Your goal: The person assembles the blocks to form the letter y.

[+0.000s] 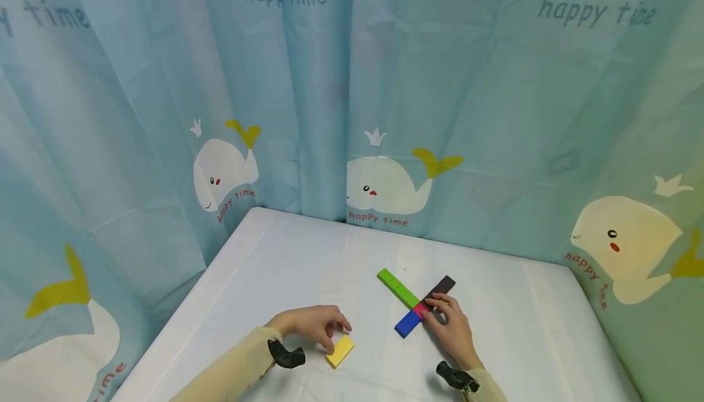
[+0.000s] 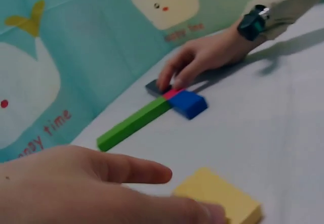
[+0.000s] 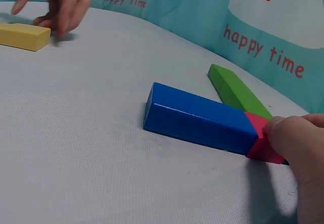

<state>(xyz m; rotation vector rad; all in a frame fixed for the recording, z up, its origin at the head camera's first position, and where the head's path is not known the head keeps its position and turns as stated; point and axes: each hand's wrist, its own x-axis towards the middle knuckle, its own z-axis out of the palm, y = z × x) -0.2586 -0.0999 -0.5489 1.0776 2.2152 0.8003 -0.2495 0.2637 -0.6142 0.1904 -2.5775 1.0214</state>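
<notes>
A yellow block (image 1: 340,351) lies flat on the white table; my left hand (image 1: 316,324) is beside it, thumb touching its edge. The left index finger (image 2: 144,170) stretches out apart from the block. Farther right, a small red block (image 3: 260,135) sits where a long green block (image 1: 398,288), a blue block (image 1: 407,324) and a dark block (image 1: 444,285) meet. My right hand (image 1: 453,332) pinches at this red block, thumb on its side and fingertips by the dark block's near end. The dark block is partly hidden under the fingers.
The white table (image 1: 297,255) has a far edge running along a pale blue curtain (image 1: 308,115) printed with whales. More curtain hangs at the left and right sides. Each wrist carries a black strapped device (image 1: 286,354).
</notes>
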